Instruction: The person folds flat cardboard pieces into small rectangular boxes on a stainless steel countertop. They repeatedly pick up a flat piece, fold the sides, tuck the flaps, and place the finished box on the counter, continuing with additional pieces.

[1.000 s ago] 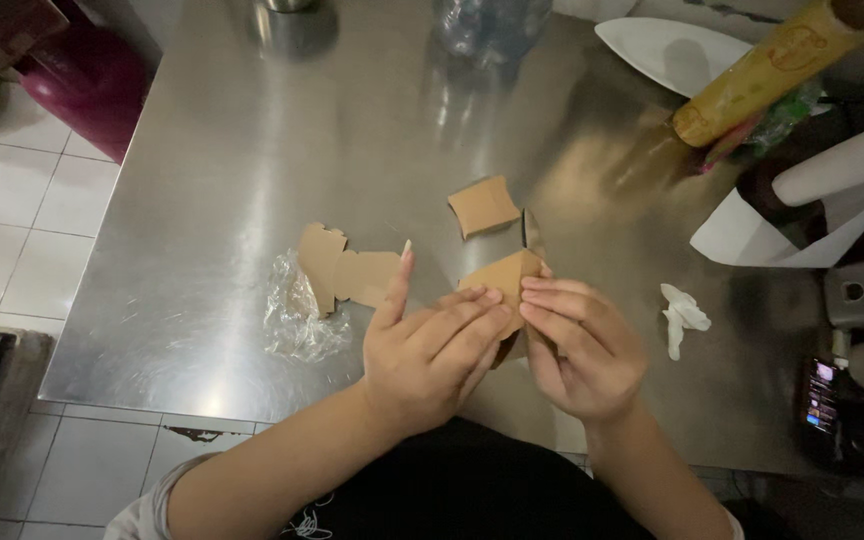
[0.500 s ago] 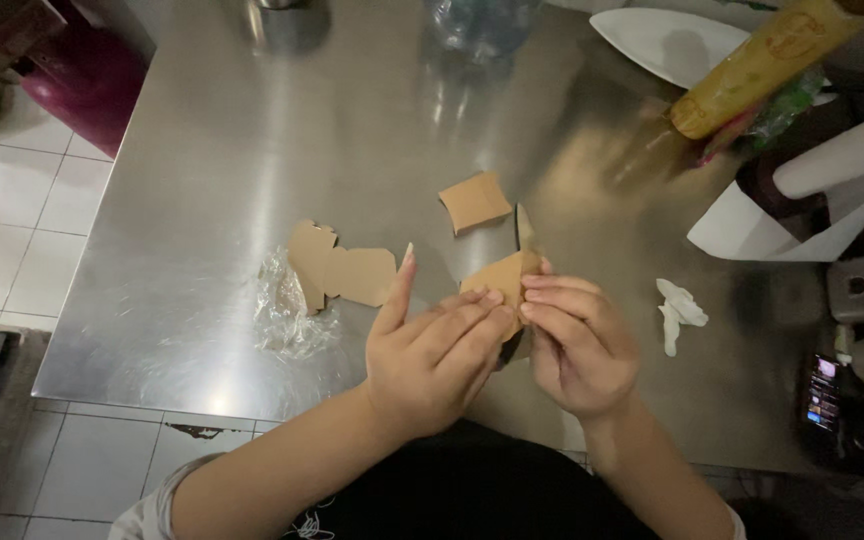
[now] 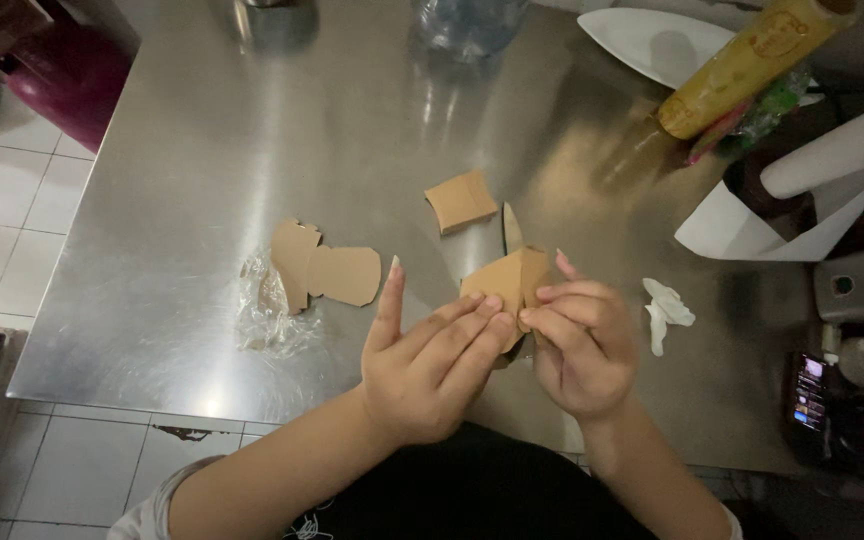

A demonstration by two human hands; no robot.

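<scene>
Both of my hands hold one folded piece of brown cardboard just above the steel table. My left hand pinches its lower left side, index finger sticking up. My right hand grips its right edge with the fingertips. A second small folded brown piece lies on the table behind them. A flat brown cut-out lies to the left, partly on crumpled clear plastic wrap.
A crumpled white tissue lies right of my hands. At the right edge stand a paper towel roll, a yellow roll of film, a white plate and a phone. A clear bottle stands at the back.
My hands have shifted the cardboard piece slightly; the fingers of both hands sit closer together on it. The things on the table lie where they were.
</scene>
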